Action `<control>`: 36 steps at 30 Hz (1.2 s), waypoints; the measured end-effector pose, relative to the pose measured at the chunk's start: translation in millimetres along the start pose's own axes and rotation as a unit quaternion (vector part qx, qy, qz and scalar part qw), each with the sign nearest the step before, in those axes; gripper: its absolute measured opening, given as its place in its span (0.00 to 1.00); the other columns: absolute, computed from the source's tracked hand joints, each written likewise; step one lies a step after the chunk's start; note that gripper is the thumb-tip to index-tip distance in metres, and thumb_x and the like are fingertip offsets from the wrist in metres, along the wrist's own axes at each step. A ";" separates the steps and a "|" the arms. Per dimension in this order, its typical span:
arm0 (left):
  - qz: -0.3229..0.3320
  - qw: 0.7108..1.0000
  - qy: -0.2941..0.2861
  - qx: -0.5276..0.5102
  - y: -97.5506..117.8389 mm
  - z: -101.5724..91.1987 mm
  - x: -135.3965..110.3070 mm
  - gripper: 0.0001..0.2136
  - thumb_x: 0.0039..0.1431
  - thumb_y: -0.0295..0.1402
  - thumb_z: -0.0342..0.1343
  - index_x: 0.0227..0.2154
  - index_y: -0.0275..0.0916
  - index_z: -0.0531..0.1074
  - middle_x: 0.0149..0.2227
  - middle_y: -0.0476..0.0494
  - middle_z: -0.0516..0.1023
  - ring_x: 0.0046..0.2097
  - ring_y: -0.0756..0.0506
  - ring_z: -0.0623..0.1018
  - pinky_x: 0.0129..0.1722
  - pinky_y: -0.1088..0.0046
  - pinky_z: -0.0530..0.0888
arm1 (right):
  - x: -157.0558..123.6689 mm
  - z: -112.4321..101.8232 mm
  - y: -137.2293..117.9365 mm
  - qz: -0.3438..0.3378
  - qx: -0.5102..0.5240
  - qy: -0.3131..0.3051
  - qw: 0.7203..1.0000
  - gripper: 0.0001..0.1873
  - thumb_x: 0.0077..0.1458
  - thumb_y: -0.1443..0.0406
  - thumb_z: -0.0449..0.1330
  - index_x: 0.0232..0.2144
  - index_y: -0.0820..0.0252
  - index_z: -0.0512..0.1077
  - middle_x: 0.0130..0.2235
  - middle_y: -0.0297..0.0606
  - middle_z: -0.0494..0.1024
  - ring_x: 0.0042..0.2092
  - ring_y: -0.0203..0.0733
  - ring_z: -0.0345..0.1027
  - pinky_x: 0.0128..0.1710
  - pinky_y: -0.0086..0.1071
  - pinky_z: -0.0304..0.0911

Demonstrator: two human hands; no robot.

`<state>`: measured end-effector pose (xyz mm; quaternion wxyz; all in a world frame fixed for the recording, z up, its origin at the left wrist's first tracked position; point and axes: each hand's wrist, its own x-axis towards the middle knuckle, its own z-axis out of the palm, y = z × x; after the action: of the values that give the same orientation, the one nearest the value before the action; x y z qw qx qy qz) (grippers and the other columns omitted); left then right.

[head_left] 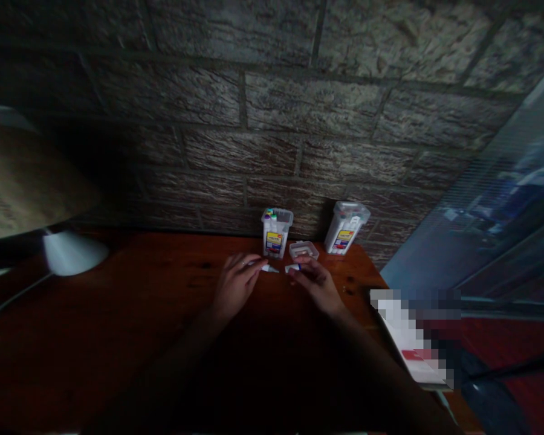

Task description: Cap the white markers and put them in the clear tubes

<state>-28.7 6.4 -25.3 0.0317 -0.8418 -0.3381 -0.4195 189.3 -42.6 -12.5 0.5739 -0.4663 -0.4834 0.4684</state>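
Note:
My left hand [236,284] rests on the dark wooden table [140,314], its fingers pinched on a small white marker [268,268] whose tip points right. My right hand [315,281] is closed on a small white cap-like piece [292,267], a short gap from the marker's tip. Just behind the hands stands an open clear tub of markers [275,232] with a yellow label. Its clear lid [303,249] lies beside it. A second, closed tub [346,228] leans against the brick wall.
A brick wall [272,121] rises right behind the table. A white lamp base [72,251] and its shade [22,175] are at the left. A white paper [412,344] lies at the table's right edge. A window is on the right.

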 end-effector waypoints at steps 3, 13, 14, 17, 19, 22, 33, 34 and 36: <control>0.004 1.000 0.010 -0.002 3.5 -3.1 2.1 0.13 0.67 0.26 0.52 0.47 0.44 0.78 0.46 0.42 0.81 0.48 0.42 0.77 0.49 0.61 0.71 | -2.0 0.0 2.0 -0.013 -0.020 -0.027 0.999 0.23 0.43 0.55 0.73 0.42 0.55 0.75 0.43 0.37 0.78 0.38 0.40 0.72 0.40 0.38 0.72; 0.065 0.997 0.025 -0.025 12.3 -3.0 5.2 0.12 0.67 0.26 0.52 0.46 0.44 0.78 0.48 0.44 0.81 0.52 0.43 0.76 0.54 0.61 0.71 | -5.9 3.4 10.3 0.019 -0.015 -0.089 0.996 0.20 0.43 0.58 0.74 0.40 0.54 0.79 0.41 0.35 0.81 0.40 0.41 0.74 0.43 0.38 0.71; 0.068 0.997 0.028 -0.030 12.3 -2.6 5.5 0.12 0.67 0.26 0.52 0.46 0.44 0.78 0.47 0.44 0.81 0.52 0.43 0.76 0.54 0.60 0.71 | -5.9 4.1 10.1 0.022 -0.014 -0.092 0.995 0.20 0.43 0.58 0.74 0.40 0.54 0.79 0.40 0.34 0.81 0.39 0.40 0.74 0.42 0.37 0.72; 0.050 0.997 0.021 -0.046 11.2 -1.8 5.4 0.12 0.66 0.26 0.52 0.45 0.44 0.78 0.47 0.44 0.81 0.52 0.43 0.76 0.53 0.60 0.71 | -5.1 4.0 7.1 0.033 -0.017 -0.085 0.996 0.20 0.42 0.58 0.74 0.39 0.55 0.79 0.39 0.34 0.81 0.35 0.38 0.73 0.39 0.35 0.72; 0.015 0.998 0.016 -0.061 10.3 -0.9 4.4 0.12 0.66 0.26 0.53 0.45 0.44 0.78 0.46 0.43 0.81 0.51 0.42 0.77 0.53 0.59 0.72 | -4.3 2.3 3.1 0.035 -0.028 -0.070 0.997 0.21 0.42 0.58 0.74 0.41 0.55 0.79 0.38 0.34 0.81 0.34 0.37 0.73 0.35 0.33 0.71; -0.060 0.990 0.042 -0.123 10.7 2.7 2.6 0.11 0.66 0.29 0.53 0.46 0.43 0.78 0.47 0.42 0.81 0.50 0.43 0.78 0.52 0.62 0.74 | -3.3 -1.1 -3.2 0.033 -0.040 -0.041 0.998 0.22 0.43 0.56 0.73 0.41 0.56 0.79 0.36 0.35 0.81 0.34 0.38 0.73 0.28 0.30 0.66; -0.357 0.653 0.069 -0.664 13.2 13.9 10.1 0.20 0.52 0.38 0.68 0.46 0.38 0.74 0.46 0.41 0.82 0.51 0.39 0.81 0.56 0.55 0.74 | -6.2 9.7 8.0 0.032 -0.075 -0.060 0.995 0.21 0.42 0.53 0.73 0.38 0.55 0.80 0.35 0.33 0.80 0.30 0.35 0.67 0.30 0.31 0.65; -0.366 0.633 0.067 -0.679 11.6 13.9 10.0 0.20 0.52 0.37 0.69 0.46 0.38 0.74 0.46 0.41 0.82 0.52 0.39 0.81 0.58 0.55 0.73 | -7.0 10.6 7.7 0.037 -0.075 -0.064 0.994 0.21 0.42 0.52 0.72 0.38 0.55 0.80 0.35 0.32 0.80 0.30 0.35 0.67 0.30 0.31 0.65; -0.374 0.610 0.070 -0.695 8.1 14.2 9.5 0.18 0.52 0.35 0.68 0.46 0.39 0.75 0.47 0.41 0.83 0.54 0.40 0.80 0.60 0.55 0.71 | -8.5 11.4 6.0 0.048 -0.083 -0.076 0.992 0.20 0.45 0.51 0.71 0.37 0.56 0.79 0.33 0.32 0.79 0.29 0.34 0.67 0.30 0.30 0.65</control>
<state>-10.1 10.1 -25.7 -0.6993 -0.3792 -0.2275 -0.5616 176.7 -49.4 -18.3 0.4713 -0.4984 -0.5399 0.4878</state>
